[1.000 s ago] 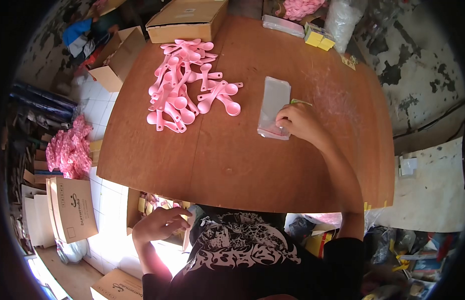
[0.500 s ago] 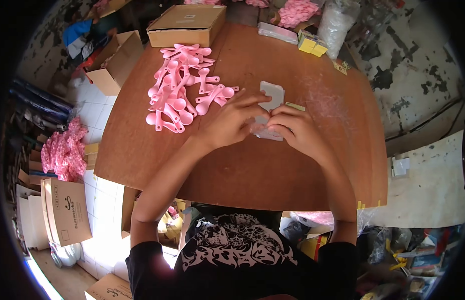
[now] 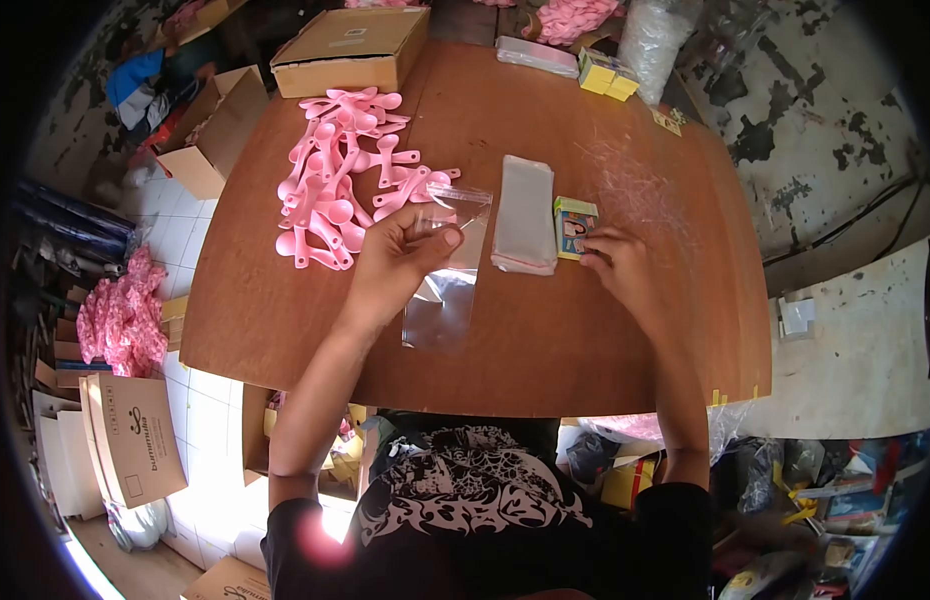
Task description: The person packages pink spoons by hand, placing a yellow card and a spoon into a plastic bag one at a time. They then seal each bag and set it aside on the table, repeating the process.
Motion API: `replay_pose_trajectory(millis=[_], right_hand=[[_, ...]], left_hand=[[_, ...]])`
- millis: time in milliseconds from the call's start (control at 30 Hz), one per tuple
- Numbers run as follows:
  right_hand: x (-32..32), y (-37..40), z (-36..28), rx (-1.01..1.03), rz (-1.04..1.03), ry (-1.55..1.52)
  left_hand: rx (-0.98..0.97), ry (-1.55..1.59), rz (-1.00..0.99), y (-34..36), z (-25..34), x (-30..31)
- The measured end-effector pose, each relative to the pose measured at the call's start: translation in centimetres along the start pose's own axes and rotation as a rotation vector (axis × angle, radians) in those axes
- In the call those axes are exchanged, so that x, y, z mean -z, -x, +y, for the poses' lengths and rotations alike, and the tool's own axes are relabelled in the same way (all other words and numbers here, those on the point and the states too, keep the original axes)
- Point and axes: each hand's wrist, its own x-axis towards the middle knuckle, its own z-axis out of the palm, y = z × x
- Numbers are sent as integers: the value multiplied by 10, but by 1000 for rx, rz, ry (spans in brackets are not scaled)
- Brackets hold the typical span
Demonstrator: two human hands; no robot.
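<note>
The left hand [image 3: 393, 262] has come away from the bag stack [image 3: 525, 215] with 1 clear bag [image 3: 440, 315] pinched in its fingers, so 1 bag is separate; the right hand [image 3: 625, 275] has its fingers at a printed packet's [image 3: 573, 232] edge, grip unclear; pink spoons [image 3: 330, 190] heap the brown tabletop [image 3: 545, 350]; a carton [image 3: 350, 55] sits at its far edge; a peeling wall [image 3: 785, 120] rises rightward.

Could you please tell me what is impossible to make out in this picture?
All in the head view:
Card: print too small to read.
Right hand: its fingers cover the card's edge, so the grip is unclear.
Spoons: lower ones hidden by upper ones.
Bottom-left box: cut off by picture edge.
</note>
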Motion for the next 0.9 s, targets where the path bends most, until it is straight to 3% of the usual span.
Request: replay_pose_trajectory(millis=[167, 233, 267, 333, 400, 533, 600, 733, 900], right_hand=[[11, -1, -4, 26, 43, -28], [32, -3, -40, -129, 239, 19], [36, -3, -52, -120, 235, 15], [40, -1, -74, -209, 397, -594], [41, -4, -93, -224, 407, -739], [35, -17, -107, -182, 401, -848], [28, -21, -101, -160, 283, -775], [31, -20, -100, -174, 125, -692], [26, -16, -108, -86, 97, -649]], left_hand=[[-5, -29, 34, 2, -10, -1], [-65, 7, -1, 0, -21, 2], [-66, 7, 10, 1, -21, 2], [5, 10, -83, 3, -24, 0], [-27, -45, -146, 6, -25, -9], [117, 4, -266, 17, -16, -25], [-33, -52, -283, 18, -15, -25], [-60, -199, -281, 19, -13, -16], [129, -102, -282, 24, -8, -29]])
